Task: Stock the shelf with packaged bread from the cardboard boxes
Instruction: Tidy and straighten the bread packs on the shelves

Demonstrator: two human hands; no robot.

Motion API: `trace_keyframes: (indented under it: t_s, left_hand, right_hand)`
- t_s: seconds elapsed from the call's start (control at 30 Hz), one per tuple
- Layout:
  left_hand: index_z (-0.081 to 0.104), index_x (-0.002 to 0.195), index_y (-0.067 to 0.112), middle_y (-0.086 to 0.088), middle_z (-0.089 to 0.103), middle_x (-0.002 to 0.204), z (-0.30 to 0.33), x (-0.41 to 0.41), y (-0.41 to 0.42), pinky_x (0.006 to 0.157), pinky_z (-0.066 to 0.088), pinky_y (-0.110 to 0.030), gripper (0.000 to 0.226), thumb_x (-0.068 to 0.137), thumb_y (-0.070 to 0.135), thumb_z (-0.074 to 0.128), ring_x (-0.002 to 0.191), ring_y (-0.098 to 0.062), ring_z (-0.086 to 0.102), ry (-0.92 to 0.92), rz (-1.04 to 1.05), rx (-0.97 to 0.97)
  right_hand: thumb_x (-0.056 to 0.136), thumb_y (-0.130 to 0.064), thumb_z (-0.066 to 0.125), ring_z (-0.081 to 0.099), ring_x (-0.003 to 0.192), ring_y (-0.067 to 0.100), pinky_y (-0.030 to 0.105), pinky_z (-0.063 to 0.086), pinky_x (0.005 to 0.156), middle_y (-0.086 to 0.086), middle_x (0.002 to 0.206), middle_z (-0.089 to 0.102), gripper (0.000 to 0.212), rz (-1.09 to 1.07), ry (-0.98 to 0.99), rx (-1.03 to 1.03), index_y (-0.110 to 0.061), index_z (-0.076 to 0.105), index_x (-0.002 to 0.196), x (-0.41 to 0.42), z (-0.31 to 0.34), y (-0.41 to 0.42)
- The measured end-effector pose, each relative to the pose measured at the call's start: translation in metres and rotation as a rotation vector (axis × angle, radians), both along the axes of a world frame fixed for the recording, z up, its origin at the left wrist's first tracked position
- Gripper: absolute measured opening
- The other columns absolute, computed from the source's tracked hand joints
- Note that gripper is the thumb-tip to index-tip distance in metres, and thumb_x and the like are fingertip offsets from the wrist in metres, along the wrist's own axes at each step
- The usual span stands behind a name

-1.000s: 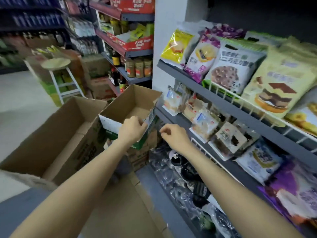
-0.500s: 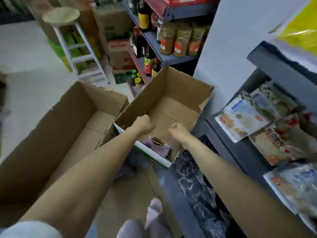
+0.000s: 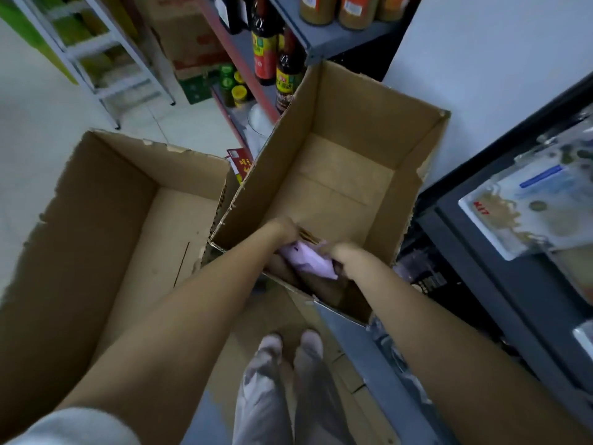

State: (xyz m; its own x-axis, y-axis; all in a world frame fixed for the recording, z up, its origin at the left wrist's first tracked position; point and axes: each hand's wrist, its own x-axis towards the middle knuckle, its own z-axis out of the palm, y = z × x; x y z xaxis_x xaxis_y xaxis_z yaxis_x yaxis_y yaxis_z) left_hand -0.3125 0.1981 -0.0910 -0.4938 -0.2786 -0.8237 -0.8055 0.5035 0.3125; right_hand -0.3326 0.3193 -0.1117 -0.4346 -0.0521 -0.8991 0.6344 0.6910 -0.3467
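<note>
Lying crosswise between hands (image 3: 284,228): purple packet (image 3: 308,260)

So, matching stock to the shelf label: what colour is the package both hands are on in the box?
Pale purple package, seen in the head view.

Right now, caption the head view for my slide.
Both hands reach into the right cardboard box for a purple package.
</note>
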Motion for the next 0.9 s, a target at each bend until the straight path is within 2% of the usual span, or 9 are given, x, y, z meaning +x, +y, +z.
trace_keyframes:
  t_s: [0.1,0.2,0.3,0.37,0.47,0.57,0.7,0.77,0.9]
  left_hand:
    - [0.057,0.121,-0.006,-0.021,0.061,0.119,0.014,-0.004,-0.011,0.091,0.049,-0.037,0.033,0.092,0.011,0.053,0.111,-0.034,0.060,0.113,0.096,0.022]
    - [0.060,0.116,-0.006,-0.021,0.063,0.116,0.032,-0.008,-0.022,0.089,0.050,-0.037,0.036,0.086,0.013,0.061,0.107,-0.034,0.062,0.256,0.221,0.085]
    - [0.061,0.108,-0.002,-0.023,0.063,0.109,0.067,-0.002,-0.018,0.078,0.049,-0.033,0.041,0.075,0.020,0.067,0.104,-0.033,0.061,0.339,0.195,0.166]
    - [0.044,0.128,0.004,-0.021,0.048,0.126,0.092,0.002,-0.009,0.090,0.044,-0.037,0.068,0.070,0.024,0.072,0.119,-0.034,0.048,0.418,-0.015,-0.006]
    - [0.012,0.150,0.019,-0.011,0.013,0.156,0.140,0.006,0.013,0.113,0.021,-0.044,0.095,0.075,0.025,0.070,0.144,-0.029,0.015,0.907,-0.385,-0.403]
    - [0.026,0.147,0.024,0.001,0.023,0.155,0.185,0.011,0.044,0.116,0.004,-0.047,0.086,0.075,0.040,0.070,0.147,-0.020,0.009,1.049,-0.887,-0.511]
    - [0.053,0.108,0.007,-0.011,0.062,0.114,0.231,0.037,0.104,0.092,0.038,-0.037,0.047,0.074,0.031,0.075,0.111,-0.030,0.055,0.957,-0.957,-0.129]
    - [0.054,0.101,0.007,-0.012,0.064,0.104,0.250,0.063,0.146,0.072,0.039,-0.034,0.040,0.074,0.028,0.076,0.096,-0.032,0.059,1.042,-0.904,-0.068]
    - [0.059,0.099,0.022,0.006,0.065,0.093,0.283,0.123,0.230,0.061,0.042,-0.016,0.029,0.077,0.030,0.076,0.086,-0.013,0.061,1.134,-0.668,0.224]
  right_hand:
    - [0.092,-0.005,0.054,0.047,0.067,0.018,0.019,0.044,0.061,0.012,0.086,0.055,0.014,-0.253,0.185,-0.103,0.000,0.061,0.103,-0.007,0.025,-0.002]
    - [0.092,-0.017,0.055,0.051,0.103,0.025,0.041,0.046,0.085,0.009,0.121,0.054,0.035,-0.398,0.191,-0.269,-0.013,0.053,0.127,-0.006,0.069,0.003]
    - [0.090,0.001,0.053,0.057,0.099,0.024,0.034,0.052,0.077,0.009,0.114,0.059,0.043,-0.427,0.283,-0.461,-0.013,0.051,0.130,-0.002,0.111,0.011]
    - [0.083,0.012,0.053,0.059,0.091,0.018,0.022,0.052,0.067,0.007,0.103,0.062,0.047,-0.305,0.532,-0.437,-0.008,0.058,0.124,0.004,0.138,0.022]
    - [0.072,0.014,0.059,0.059,0.074,-0.004,0.010,0.046,0.065,0.000,0.093,0.067,0.040,-0.119,0.848,-0.348,-0.009,0.069,0.103,0.015,0.186,0.047]
    - [0.069,0.015,0.064,0.058,0.069,-0.008,0.006,0.045,0.069,-0.007,0.086,0.066,0.038,-0.041,1.014,-0.294,-0.012,0.067,0.095,0.036,0.234,0.089]
    - [0.072,0.019,0.063,0.058,0.065,-0.019,0.001,0.045,0.067,-0.008,0.084,0.063,0.035,-0.062,1.149,-0.323,-0.008,0.064,0.095,0.082,0.283,0.153]
    - [0.076,0.011,0.067,0.059,0.074,-0.015,0.005,0.046,0.073,-0.003,0.095,0.064,0.033,-0.104,1.244,-0.263,-0.004,0.065,0.106,0.115,0.300,0.194]
    - [0.081,-0.027,0.073,0.047,0.115,0.009,0.019,0.036,0.093,-0.003,0.125,0.050,0.063,-0.268,1.311,-0.050,-0.016,0.044,0.135,0.189,0.313,0.292]
